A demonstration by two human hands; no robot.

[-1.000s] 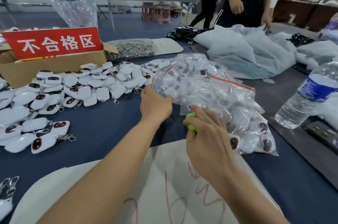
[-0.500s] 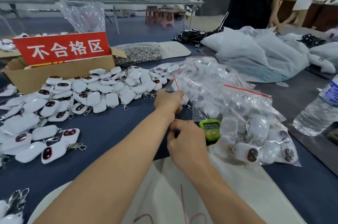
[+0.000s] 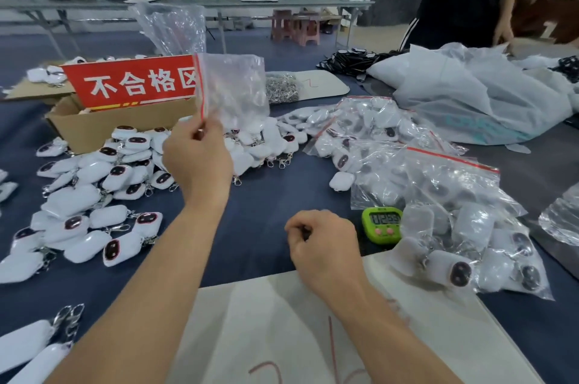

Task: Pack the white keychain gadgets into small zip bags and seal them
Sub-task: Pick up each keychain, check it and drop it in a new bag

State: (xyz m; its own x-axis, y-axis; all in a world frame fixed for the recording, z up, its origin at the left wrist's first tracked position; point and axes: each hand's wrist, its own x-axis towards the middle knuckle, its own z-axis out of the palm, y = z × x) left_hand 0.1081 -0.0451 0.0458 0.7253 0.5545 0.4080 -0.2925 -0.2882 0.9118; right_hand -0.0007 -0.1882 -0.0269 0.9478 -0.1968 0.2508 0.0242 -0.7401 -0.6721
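My left hand (image 3: 198,158) is raised above the table and pinches the red-striped edge of an empty clear zip bag (image 3: 233,87), which stands upright in the air. My right hand (image 3: 322,245) hovers low over the blue cloth with its fingers curled; nothing shows in it. Loose white keychain gadgets (image 3: 94,195) with dark oval faces and metal clips lie heaped to the left. Filled zip bags (image 3: 438,202) of the same gadgets pile up on the right.
A cardboard box (image 3: 103,129) with a red sign stands behind the loose heap. A green timer (image 3: 382,223) sits beside the filled bags. A pale board (image 3: 313,336) lies at the near edge. A person in black stands at the far right by white bags (image 3: 470,95).
My left hand has lifted away from the pile of filled bags, carrying one empty zip bag upward. My right hand has drawn back toward me and apart from the left.
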